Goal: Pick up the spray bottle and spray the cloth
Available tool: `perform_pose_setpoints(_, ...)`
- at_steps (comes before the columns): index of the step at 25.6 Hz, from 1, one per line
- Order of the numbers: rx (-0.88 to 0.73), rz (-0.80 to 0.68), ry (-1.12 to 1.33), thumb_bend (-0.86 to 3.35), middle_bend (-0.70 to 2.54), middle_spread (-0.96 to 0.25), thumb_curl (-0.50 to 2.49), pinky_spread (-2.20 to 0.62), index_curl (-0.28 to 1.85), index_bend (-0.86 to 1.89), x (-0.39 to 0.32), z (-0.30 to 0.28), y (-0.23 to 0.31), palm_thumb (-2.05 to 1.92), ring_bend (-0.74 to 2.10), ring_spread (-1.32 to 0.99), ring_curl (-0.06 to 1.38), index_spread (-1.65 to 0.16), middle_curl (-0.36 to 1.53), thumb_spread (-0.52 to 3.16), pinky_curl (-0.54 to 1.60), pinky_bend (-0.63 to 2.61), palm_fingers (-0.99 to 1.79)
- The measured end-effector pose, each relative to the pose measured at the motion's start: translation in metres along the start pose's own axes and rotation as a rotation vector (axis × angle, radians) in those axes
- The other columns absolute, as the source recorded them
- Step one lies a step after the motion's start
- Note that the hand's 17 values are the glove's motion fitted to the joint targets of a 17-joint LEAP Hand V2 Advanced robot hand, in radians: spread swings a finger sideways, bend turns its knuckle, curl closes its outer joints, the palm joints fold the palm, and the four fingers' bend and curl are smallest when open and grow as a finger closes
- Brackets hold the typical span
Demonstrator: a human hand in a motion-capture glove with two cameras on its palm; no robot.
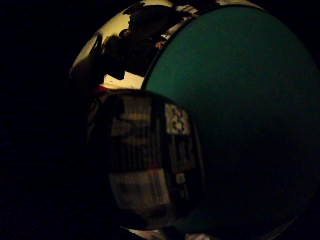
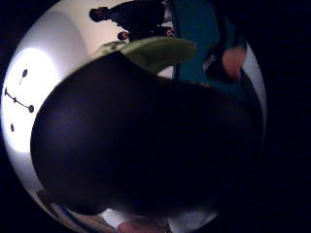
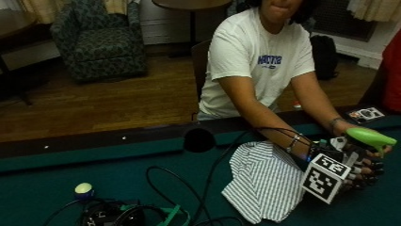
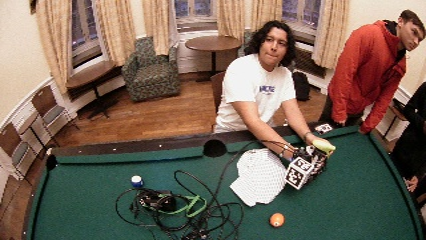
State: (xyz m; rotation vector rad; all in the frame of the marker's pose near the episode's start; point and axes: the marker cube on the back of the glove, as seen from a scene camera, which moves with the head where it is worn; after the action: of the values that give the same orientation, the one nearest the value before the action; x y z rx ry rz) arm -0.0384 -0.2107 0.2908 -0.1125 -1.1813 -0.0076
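Spray bottle [image 3: 371, 137] gripped in gloved right hand [image 3: 357, 165], beside striped cloth [image 3: 263, 181].

I can't see the spray bottle [image 3: 371, 136] body from outside, only its green top pokes out above the gloved right hand [image 3: 360, 165]; the rest sits behind the hands. The thumb side palm view is mostly blocked by a dark rounded mass [image 2: 146, 145], can't tell what. The bottle label [image 1: 145, 155] in the little finger side view is too dark to read. The bare hand is largely hidden behind the bottle. The striped cloth [image 3: 266, 183] has its near edge partly under a cable. The cable tangle [image 3: 125, 214] is cut off at the outside view's edge.
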Motion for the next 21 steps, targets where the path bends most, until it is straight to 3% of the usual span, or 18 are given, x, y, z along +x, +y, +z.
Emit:
perform_pose_setpoints(2,-0.022,0.016,0.062,-0.12,0.43,-0.16,0.61,-0.02,0.61,0.25,0.004,-0.006,0.009,0.47,0.47,-0.18,0.43,-0.32,0.46,0.77,0.39,0.26,0.61)
perform_pose_setpoints(6,-0.01,0.043,0.251,-0.1,0.23,-0.19,0.55,0.05,0.54,0.08,0.016,-0.03,0.033,0.37,0.42,-0.17,0.41,-0.38,0.39,0.79,0.41,0.41,0.32)
perform_pose_setpoints(13,-0.079,0.067,0.508,-0.06,0.17,-0.21,0.49,0.11,0.39,0.07,0.008,-0.081,0.097,0.31,0.37,-0.19,0.34,-0.45,0.35,0.82,0.4,0.5,0.18)
perform_pose_setpoints(17,-0.005,0.022,0.663,-0.05,0.18,-0.22,0.46,0.13,0.34,0.08,-0.002,-0.102,0.117,0.3,0.38,-0.19,0.33,-0.46,0.34,0.82,0.39,0.53,0.18)
perform_pose_setpoints(21,-0.05,-0.009,0.799,-0.05,0.18,-0.22,0.44,0.14,0.31,0.1,-0.016,-0.117,0.158,0.29,0.39,-0.19,0.33,-0.47,0.33,0.82,0.39,0.53,0.18)
